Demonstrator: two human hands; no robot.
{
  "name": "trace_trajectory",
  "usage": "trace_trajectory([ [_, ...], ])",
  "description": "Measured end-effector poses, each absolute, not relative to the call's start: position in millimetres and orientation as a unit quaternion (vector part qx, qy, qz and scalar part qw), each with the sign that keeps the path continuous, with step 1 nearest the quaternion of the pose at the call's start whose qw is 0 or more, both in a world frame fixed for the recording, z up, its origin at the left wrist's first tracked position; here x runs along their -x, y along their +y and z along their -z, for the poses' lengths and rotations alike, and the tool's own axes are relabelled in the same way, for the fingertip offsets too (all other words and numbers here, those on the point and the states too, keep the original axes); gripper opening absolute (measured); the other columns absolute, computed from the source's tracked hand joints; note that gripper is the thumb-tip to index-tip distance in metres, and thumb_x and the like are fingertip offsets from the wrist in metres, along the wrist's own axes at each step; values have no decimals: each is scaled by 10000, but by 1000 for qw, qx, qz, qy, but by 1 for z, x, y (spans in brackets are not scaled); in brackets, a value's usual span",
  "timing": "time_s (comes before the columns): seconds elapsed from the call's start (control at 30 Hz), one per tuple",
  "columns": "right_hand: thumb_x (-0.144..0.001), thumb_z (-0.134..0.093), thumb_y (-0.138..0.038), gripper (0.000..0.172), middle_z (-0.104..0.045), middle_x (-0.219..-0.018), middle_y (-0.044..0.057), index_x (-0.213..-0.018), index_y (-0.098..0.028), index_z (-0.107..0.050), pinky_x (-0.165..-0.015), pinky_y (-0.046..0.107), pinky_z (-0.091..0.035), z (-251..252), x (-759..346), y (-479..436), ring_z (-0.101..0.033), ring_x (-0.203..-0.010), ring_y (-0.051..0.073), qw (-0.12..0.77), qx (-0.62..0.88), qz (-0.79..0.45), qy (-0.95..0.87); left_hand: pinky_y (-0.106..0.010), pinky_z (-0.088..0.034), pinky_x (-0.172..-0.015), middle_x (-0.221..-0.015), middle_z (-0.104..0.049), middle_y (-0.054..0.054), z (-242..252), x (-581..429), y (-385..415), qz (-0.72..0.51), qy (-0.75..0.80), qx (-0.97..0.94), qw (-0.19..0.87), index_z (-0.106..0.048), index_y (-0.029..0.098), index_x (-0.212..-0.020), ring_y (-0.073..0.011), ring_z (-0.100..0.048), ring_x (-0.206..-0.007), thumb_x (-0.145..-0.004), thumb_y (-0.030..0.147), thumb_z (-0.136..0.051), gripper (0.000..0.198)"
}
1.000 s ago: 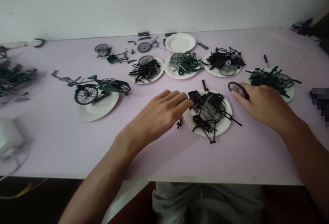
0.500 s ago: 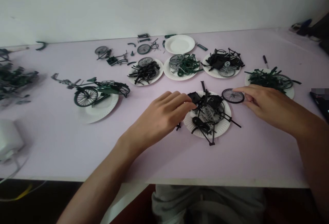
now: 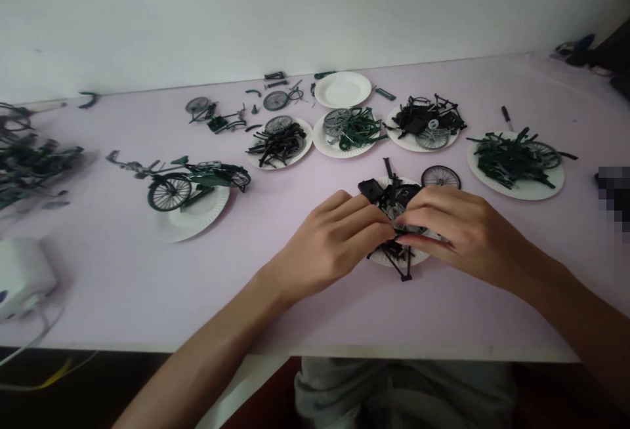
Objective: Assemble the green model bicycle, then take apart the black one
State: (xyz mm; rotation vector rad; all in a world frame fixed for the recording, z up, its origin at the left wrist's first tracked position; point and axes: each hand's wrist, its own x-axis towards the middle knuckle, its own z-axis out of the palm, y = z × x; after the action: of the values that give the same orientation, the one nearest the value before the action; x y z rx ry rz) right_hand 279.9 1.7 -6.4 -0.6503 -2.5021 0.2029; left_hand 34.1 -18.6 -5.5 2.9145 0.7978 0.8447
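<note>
My left hand [image 3: 339, 235] and my right hand [image 3: 453, 225] meet above a paper plate [image 3: 422, 260] heaped with black model-bicycle parts [image 3: 394, 193]. Their fingertips nearly touch, each hand closed in a pinch. Whatever they hold, if anything, is too small or too hidden to name. Just behind my right hand, a spoked wheel with a black tyre [image 3: 440, 178] lies by the plate's far right edge, partly covered by the fingers. A black V-shaped part [image 3: 405, 277] juts over the plate's near rim.
An assembled green model bicycle [image 3: 197, 176] rests on a plate at left. Several plates of parts, including a green heap [image 3: 516, 160], stand farther back. A screwdriver [image 3: 506, 115] lies at right. A white box with a cable [image 3: 24, 278] sits near the left edge.
My right hand has let go of the wheel, which now lies beside the plate, and has moved left over the parts. My left hand has shifted slightly right and nearer.
</note>
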Motion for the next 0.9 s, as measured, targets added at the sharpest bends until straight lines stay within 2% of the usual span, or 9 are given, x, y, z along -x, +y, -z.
trace_trajectory([
  [0.13,-1014,-592,-206,115,-715,-899,66,-923,-177,-655,-664,319,-504,6,-281,1,-668,-771,179,263,251,-103,-926,-336,-415,-724,-1114,-766,-87,11,-40,-23,-291,265,-919,4,-576,179,-1101,-173,-654,-873,-1042,116,-538,95],
  [0.23,-999,-588,-209,113,-695,-845,26,-888,-209,-610,-577,313,-458,-2,-288,2,-616,-662,155,252,296,-93,-917,-344,-431,-765,-1125,-766,-87,15,-41,-22,-323,281,-904,-8,-582,186,-1090,-173,-675,-923,-1027,109,-564,101],
  [0.3,-979,-595,-212,117,-666,-805,10,-865,-226,-579,-560,323,-435,-8,-293,2,-571,-611,151,255,335,-78,-904,-368,-452,-836,-1149,-769,-84,18,-40,-19,-305,280,-910,-35,-606,187,-1075,-193,-687,-987,-1020,120,-585,90],
  [0.4,-968,-601,-232,126,-636,-761,0,-849,-242,-564,-586,339,-429,-14,-300,3,-556,-605,160,276,396,-71,-873,-420,-456,-988,-1299,-734,-89,21,-39,-14,-236,259,-936,-41,-659,173,-1083,-245,-666,-1153,-1022,143,-595,94],
  [0.5,-974,-596,-261,128,-636,-743,1,-848,-244,-577,-595,345,-420,-14,-302,5,-568,-620,170,290,426,-73,-854,-481,-404,-1106,-1414,-673,-96,24,-40,-13,-190,254,-948,3,-693,150,-1124,-285,-616,-1286,-1053,246,-573,168],
  [0.63,-986,-576,-293,149,-627,-714,-2,-849,-244,-609,-605,349,-421,-11,-302,6,-564,-605,174,270,433,-86,-855,-552,-308,-1169,-1461,-632,-123,25,-44,-17,-159,269,-949,40,-666,138,-1263,-316,-580,-1350,-1090,365,-497,331],
  [0.77,-986,-577,-305,175,-624,-701,-1,-829,-238,-617,-605,348,-415,-10,-303,6,-555,-595,174,259,434,-93,-857,-537,-310,-1168,-1442,-646,-129,20,-43,-18,-185,268,-945,36,-606,132,-1338,-298,-602,-1327,-1085,289,-519,310],
  [0.9,-985,-584,-296,160,-630,-719,-1,-846,-229,-626,-625,341,-427,-10,-304,6,-558,-616,167,264,441,-103,-852,-488,-440,-1106,-1385,-677,-156,17,-41,-18,-258,267,-927,51,-595,125,-1315,-271,-609,-1308,-1031,136,-580,284],
])
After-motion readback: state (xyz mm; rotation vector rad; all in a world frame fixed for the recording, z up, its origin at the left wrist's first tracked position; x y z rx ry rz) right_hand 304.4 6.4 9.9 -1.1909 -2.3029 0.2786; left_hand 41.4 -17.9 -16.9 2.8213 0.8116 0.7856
